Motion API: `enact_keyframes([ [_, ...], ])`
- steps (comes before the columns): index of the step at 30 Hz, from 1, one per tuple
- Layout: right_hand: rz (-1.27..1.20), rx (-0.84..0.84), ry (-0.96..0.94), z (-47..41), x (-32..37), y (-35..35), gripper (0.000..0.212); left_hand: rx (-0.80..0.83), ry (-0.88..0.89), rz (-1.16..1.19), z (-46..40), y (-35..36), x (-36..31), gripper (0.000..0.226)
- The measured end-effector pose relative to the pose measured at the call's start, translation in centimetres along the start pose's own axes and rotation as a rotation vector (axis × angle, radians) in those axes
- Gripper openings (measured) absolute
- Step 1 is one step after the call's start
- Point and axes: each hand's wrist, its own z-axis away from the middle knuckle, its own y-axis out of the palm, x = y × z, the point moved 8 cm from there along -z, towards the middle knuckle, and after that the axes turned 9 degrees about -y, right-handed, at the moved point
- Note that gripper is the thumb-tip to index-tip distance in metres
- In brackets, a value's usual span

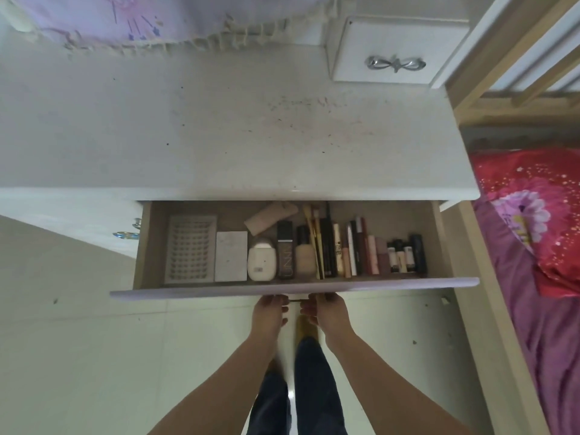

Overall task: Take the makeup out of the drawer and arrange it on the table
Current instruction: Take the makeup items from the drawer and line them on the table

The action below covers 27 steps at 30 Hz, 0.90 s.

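Note:
The drawer (295, 288) under the white table (219, 136) stands pulled out. Inside lie a tray of false lashes (190, 249), a pale palette (231, 260), a white compact bottle (261, 260), foundation bottles (304, 255), brushes (315, 240) and a row of lipsticks and pencils (367, 249). My left hand (270, 312) and my right hand (326, 312) both reach under the drawer's front edge, fingers curled at a thin handle (295, 299) between them. The fingertips are hidden by the drawer front.
A small white drawer box with a bow handle (395, 62) sits at the table's back right. A fringed purple cloth (141, 23) hangs at the back. A bed with a red and purple cover (539, 246) is close on the right.

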Motion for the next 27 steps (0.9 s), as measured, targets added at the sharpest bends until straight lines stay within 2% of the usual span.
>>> enact_keyframes([
  [9, -0.066, 0.072, 0.064, -3.3, -3.8, 0.2, 0.018, 0.014, -0.014, 0.030, -3.7, -0.2, 1.8, 0.020],
  [15, 0.058, 0.141, 0.079, -2.5, -2.7, 0.2, 0.014, 0.063, -0.023, -0.058, -2.5, 0.4, 1.2, 0.021],
  [19, 0.204, 0.213, 0.114, -0.8, -0.9, -1.4, 0.019, 0.080, -0.019, -0.394, 0.5, 1.2, 0.6, 0.011],
  [22, 0.365, 0.287, 0.081, 0.6, 0.6, -4.1, 0.025, 0.121, 0.094, -0.757, 3.6, 1.5, 0.3, 0.043],
  [25, 0.479, 0.370, 0.001, 1.8, 2.5, -7.7, 0.020, 0.249, 0.243, -0.984, 7.0, 3.3, -0.9, 0.027],
  [27, 0.557, 0.389, -0.091, 2.1, 4.5, -10.6, 0.019, 0.369, 0.313, -1.026, 8.8, 6.0, -2.1, 0.021],
])
